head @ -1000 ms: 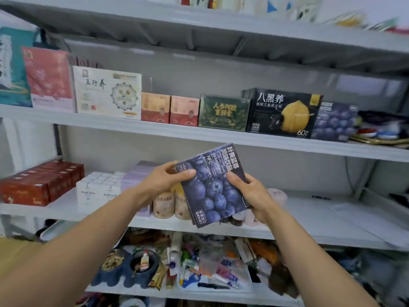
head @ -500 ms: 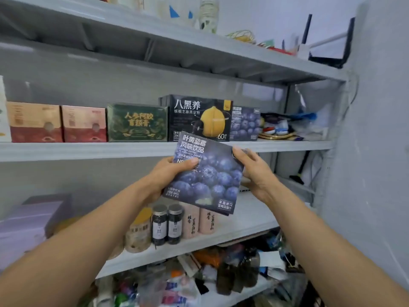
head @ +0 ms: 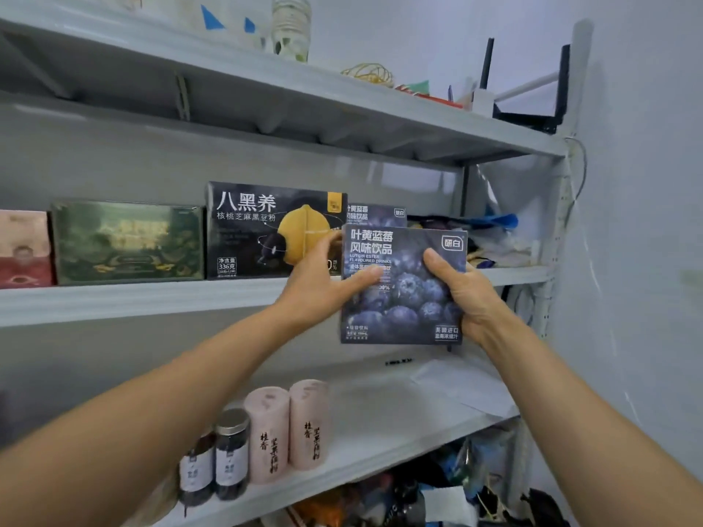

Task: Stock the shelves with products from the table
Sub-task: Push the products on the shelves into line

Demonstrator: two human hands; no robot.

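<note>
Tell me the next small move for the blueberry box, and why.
Probably raise the blueberry box a little and ease it forward onto the middle shelf. Both the left hand and right hand grip it upright, its lower edge hangs below the shelf's front lip, and a matching box already stands there beside the black box.

Forearms reach forward; left grip and right grip pinch blueberry box at opposite edges, thumbs on its front.
</note>
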